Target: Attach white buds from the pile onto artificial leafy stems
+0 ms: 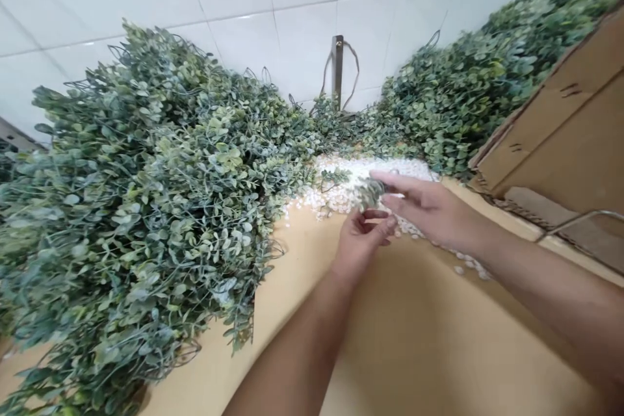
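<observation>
My left hand (361, 240) is above the tan tabletop (390, 338), its fingers curled with thumb and fingertips close together; what they hold, if anything, is too small to make out. To its right, my right hand (419, 201) has its thumb and fingers around a small green sprig (369, 192), blurred, which hangs over a spread of small white pieces (400, 169). Another short green sprig (335, 175) lies on the white pieces.
A large heap of artificial leafy stems (195, 162) fills the left side, and a second heap (458, 91) stands at the back right. A cardboard box (575, 117) is at the right. Behind, a metal upright (337, 68) with twine stands against the white tiled wall (302, 32).
</observation>
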Tool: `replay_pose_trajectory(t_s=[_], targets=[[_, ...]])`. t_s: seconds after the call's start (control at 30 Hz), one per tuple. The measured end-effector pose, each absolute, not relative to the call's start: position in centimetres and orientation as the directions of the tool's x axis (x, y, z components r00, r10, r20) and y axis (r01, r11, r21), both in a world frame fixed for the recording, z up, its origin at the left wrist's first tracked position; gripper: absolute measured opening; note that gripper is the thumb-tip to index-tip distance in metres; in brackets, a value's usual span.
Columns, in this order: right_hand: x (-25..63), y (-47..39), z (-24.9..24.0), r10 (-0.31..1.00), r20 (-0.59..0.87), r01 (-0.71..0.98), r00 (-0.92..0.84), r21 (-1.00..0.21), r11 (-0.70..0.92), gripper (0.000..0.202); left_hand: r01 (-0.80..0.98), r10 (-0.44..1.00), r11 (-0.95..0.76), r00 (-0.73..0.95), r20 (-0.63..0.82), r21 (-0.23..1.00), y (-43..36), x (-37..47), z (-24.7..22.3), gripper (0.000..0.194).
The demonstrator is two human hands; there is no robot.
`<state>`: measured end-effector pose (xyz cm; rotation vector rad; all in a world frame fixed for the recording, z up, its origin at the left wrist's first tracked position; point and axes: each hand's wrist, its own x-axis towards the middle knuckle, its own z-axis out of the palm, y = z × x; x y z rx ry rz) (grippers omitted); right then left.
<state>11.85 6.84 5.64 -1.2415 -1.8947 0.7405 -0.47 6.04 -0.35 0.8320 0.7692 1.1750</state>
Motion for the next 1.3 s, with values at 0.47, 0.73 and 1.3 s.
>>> replay_pose_trajectory(t_s=[0.47,0.73,1.3], targets=[[17.9,1.7,4.5,0.982,0.133,0.622,-0.134,-0.760,0.188,0.033,-0.257,0.931,0.208,0.347,-0.111,0.944,4.0,0.7,0.0,0.026],[16.6,3.6,1.5,0.957,0.038,0.305,-0.288,-0.944,0.130,0.020,-0.298,0.951,0.242,0.262,-0.165,0.923,4.3,0.2,-0.4,0.024],[20.6,4.4,3.4,0.994,0.104,0.059,-0.042,-0.993,0.106,0.015,0.333,0.911,-0.325,0.362,0.199,0.885,2.4,2.8,-0.7,0.018]])
